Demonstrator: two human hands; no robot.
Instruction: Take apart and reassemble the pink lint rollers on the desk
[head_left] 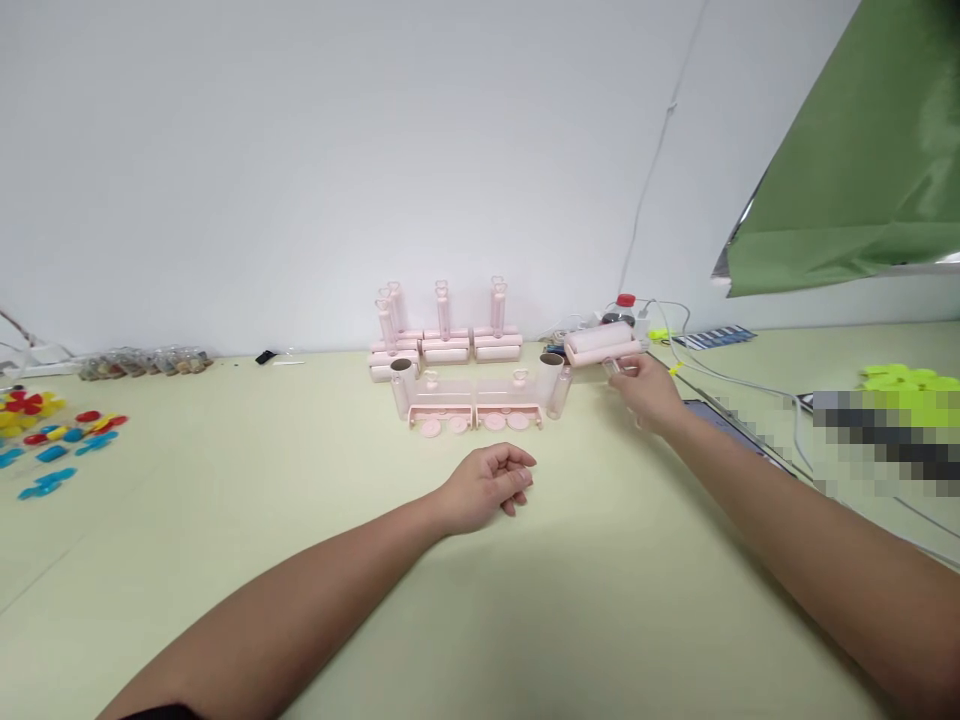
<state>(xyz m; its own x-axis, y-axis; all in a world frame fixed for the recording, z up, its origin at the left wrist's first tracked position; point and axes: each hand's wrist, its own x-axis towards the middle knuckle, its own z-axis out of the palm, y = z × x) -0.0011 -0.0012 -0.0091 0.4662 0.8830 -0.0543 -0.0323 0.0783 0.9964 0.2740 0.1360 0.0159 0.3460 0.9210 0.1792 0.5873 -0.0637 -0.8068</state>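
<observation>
My right hand (651, 392) is closed around the clear handle of a pink lint roller (602, 343), whose white roll faces up, raised at the right of the parts. My left hand (487, 487) rests on the table with loosely curled fingers and nothing in it. Beyond it lie two pink roller covers (508, 410), with several round pink caps (496, 422) in front. Sticky rolls with brown cores stand upright at both ends, the right roll (550, 380) beside a clear handle (559, 393). Against the wall, several lint rollers (445, 348) sit in a row, handles up.
Colourful plastic pieces (52, 453) and bagged items (146, 362) lie on the pale green table (225, 430) at left. A red-capped bottle (624, 308), white cables (739, 375) and yellow-green pieces (907, 380) are at right. A green sheet (847, 170) hangs above.
</observation>
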